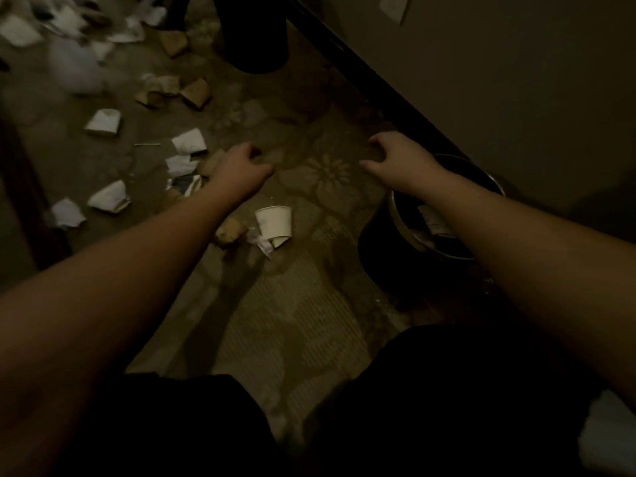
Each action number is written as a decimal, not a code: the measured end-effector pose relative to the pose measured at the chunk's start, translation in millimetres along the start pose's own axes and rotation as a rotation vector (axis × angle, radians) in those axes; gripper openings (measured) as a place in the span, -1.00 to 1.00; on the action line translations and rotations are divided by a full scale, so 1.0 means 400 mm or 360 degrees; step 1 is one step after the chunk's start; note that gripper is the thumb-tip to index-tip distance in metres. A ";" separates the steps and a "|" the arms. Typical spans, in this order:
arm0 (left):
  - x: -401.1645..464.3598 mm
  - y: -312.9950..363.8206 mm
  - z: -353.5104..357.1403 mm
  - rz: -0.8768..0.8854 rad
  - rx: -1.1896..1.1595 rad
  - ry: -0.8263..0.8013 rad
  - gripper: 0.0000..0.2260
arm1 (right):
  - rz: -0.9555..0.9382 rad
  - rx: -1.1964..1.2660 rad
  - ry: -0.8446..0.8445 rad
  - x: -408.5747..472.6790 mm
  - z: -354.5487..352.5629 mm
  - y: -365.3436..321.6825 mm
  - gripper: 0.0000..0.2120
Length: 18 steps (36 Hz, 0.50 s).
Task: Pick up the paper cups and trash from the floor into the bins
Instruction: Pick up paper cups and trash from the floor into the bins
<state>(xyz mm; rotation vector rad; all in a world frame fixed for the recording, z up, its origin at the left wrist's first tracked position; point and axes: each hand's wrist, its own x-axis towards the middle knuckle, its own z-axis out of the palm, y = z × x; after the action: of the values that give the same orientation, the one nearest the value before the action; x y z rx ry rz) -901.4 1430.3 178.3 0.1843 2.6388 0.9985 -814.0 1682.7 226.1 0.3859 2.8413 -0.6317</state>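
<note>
Both hands empty, left hand [241, 163] & right hand [395, 160] loosely curled, crushed white paper cup [274, 222] just below left, round metal-rimmed bin [495, 187] under right forearm: grab cup's rim, short carry.

Patterned carpet [320, 173] underfoot, pale flower motifs showing through the gloom, ribbed stripes nearer the camera. Dark baseboard [361, 67] running diagonally along the foot of a plain wall [499, 80]. Pale wall plate [394, 6] up at the top edge. Dark rounded object [254, 36] standing on the carpet at top centre, too dim to identify. Dark furniture edge [20, 187] down the left side. Black-clad knees [430, 390] at the bottom.
</note>
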 end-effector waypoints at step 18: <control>-0.064 -0.360 0.079 -0.0302 0.0823 -0.0520 -0.63 | -0.0404 -0.0574 -0.0617 0.153 0.475 -0.203 -0.42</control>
<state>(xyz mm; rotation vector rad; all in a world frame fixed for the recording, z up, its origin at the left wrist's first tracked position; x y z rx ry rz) -868.0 1336.3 66.9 0.1876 2.4912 0.1893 -868.9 1541.1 73.4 -0.1461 2.5660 -0.1922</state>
